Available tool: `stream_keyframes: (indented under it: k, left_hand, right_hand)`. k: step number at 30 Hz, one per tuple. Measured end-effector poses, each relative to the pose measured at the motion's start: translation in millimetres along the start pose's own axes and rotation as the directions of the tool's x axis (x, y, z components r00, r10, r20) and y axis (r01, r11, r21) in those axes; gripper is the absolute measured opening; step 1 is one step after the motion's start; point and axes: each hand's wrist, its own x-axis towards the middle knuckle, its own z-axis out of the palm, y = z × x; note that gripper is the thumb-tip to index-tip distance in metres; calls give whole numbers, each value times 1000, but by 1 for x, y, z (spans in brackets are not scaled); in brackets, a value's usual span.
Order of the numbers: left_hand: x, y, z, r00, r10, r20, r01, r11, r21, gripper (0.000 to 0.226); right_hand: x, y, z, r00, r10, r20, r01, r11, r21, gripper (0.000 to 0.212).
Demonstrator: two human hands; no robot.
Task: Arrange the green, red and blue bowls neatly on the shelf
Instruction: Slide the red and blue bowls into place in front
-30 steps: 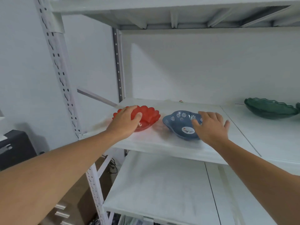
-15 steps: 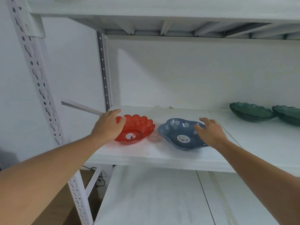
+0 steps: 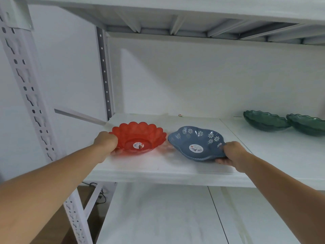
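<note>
The red bowl [image 3: 138, 138] sits on the white shelf [image 3: 175, 166] toward its left end, scalloped rim up, a round sticker at its centre. The left hand [image 3: 106, 143] is clamped on its left rim. The blue bowl [image 3: 195, 143], printed with white flowers and carrying a sticker inside, lies just beside the red one, apart from it, tilted toward the front edge. The right hand [image 3: 232, 154] grips its right front rim, fingers beneath and thumb on top. Two green bowls [image 3: 284, 122] stand touching at the shelf's right end near the back edge, well apart from the blue bowl.

The shelf is part of a white metal rack against a white wall; a perforated upright [image 3: 26, 95] stands at the front left corner, and a lower shelf [image 3: 158, 217] lies below.

Compared with half a second earlier, both hands have closed from resting on the rims into firm grips, and the blue bowl has tipped up.

A small scrap [image 3: 180, 115] lies at the back edge.
</note>
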Motion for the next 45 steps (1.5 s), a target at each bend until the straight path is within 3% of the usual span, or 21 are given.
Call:
stream_keyframes:
  k: [2,5,12,20,30,38,45]
  left_hand:
    - [5,7,8,999,11,30,-8,997,-73,19]
    - [9,24,32,996,38,86,-24,986,-163,24]
    - [-22,53,89,986,101,133,-73,977,-203,25]
    - [-77,76,179,988,109,108,-83,971,-223,23]
    - [-179,109,330,997,54,52,-38,960,-277,18]
    - [-197,127,391,998,55,43,-42,964,-261,19]
    - [-182,131,439,992,65,108,-42,978,-204,23]
  right_hand:
    - [-4,-1,-3,999,-23,-33,25,997,71,13]
    - [-4,0,-13,987,68,-148,-40,982,187,25]
    - [1,18,-74,962,64,-264,-20,986,164,33]
    - [19,51,-182,965,29,-261,20,983,184,30]
    - [116,106,-344,971,-55,-232,92,984,152,32]
    - [149,121,-389,975,-25,-221,60,986,156,32]
    - [157,139,-431,947,30,-319,24,986,163,33]
